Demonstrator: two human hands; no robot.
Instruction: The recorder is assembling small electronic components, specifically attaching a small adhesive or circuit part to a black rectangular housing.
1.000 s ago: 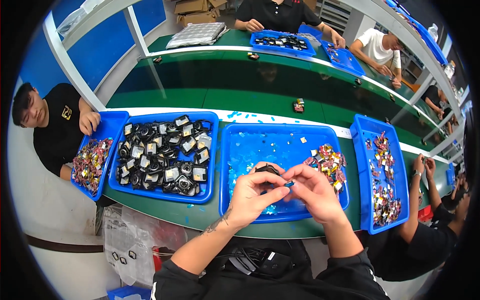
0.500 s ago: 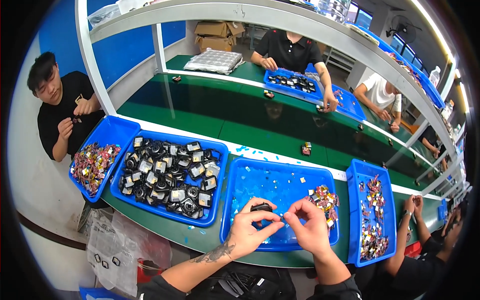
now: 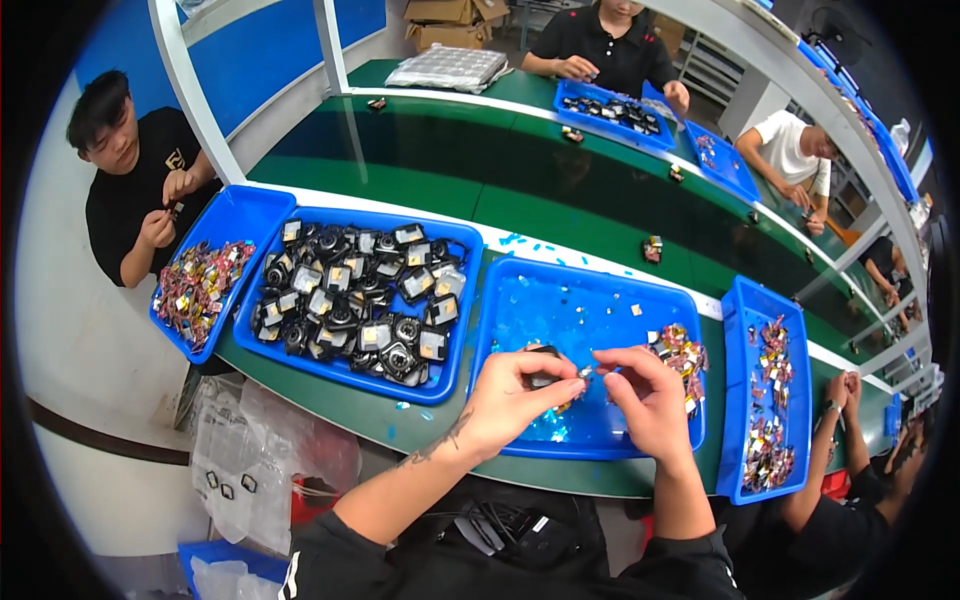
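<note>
My left hand [image 3: 500,400] is closed around a small black plastic housing [image 3: 541,380], mostly hidden by the fingers. A tiny shiny bit shows by its thumb tip; I cannot make out what it is. Close by on the right, my right hand [image 3: 655,405] has its thumb and index finger apart, with nothing visible between them. Both hands are over a blue tray [image 3: 545,300] strewn with small translucent blue film pieces. At that tray's right end lies a heap of small boards with red wires and yellow-and-silver parts [image 3: 682,358].
To the left, a blue tray [image 3: 460,235] holds many black housings. Blue trays of wired parts stand at the far left [image 3: 262,208] and right [image 3: 733,400]. Beyond runs a green belt [image 3: 420,165] carrying scattered parts. Co-workers sit around the bench; a white metal frame [image 3: 185,90] rises above it.
The view has tilted and shifted, so the bench sits higher in the picture. My right thumb and index finger have parted and drawn off from the left hand, which keeps the black housing.
</note>
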